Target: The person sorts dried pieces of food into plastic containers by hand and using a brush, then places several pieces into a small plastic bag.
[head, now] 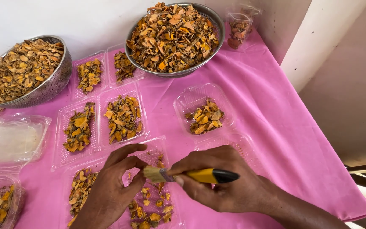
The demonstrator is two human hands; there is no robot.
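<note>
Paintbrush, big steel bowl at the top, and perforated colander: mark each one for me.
Paintbrush [200,175], head view, on its yellow handle.
Steel bowl [218,22], head view, on its right rim.
Colander [60,76], head view, on its perforated side wall.

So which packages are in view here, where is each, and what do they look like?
Clear plastic trays: mid-table, rectangular, holding orange-brown dried pieces.
Clear clamshell: right of them, open, partly filled.
Empty clear containers: left edge, stacked.
Small clear tub: top right, reddish-brown pieces.
No labels, signs or screens.

Head-height, steeply downward, close over table [276,127]
</note>
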